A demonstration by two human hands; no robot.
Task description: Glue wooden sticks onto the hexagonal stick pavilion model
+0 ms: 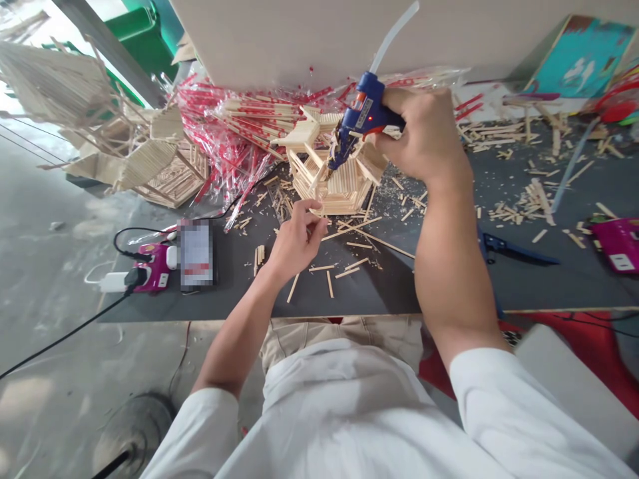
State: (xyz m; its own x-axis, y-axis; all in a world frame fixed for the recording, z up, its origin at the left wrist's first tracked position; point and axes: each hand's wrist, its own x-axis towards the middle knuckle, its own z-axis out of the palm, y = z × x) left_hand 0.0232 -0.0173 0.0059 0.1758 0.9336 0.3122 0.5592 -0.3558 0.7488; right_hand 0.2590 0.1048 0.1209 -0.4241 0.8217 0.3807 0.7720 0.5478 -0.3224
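My right hand [424, 136] is wrapped round a blue hot glue gun [367, 110], with a clear glue stick [397, 36] rising out of its back. Its nozzle points down at a model built of thin wooden sticks [344, 189], close to the upper part; whether it touches, I cannot tell. In front of that model, my left hand [298, 239] has thumb and fingers pinched together. A small pale wooden stick [316, 213] shows at the fingertips, mostly hidden. Loose wooden sticks [349, 269] lie on the dark table beside this hand.
Plastic-wrapped sticks [219, 133] are heaped behind the model. Another stick model [164, 166] stands at the left. A phone [196, 253] and a purple power strip [154, 266] lie at the front left. Blue pliers [519, 249] and stick offcuts [524, 206] are at the right.
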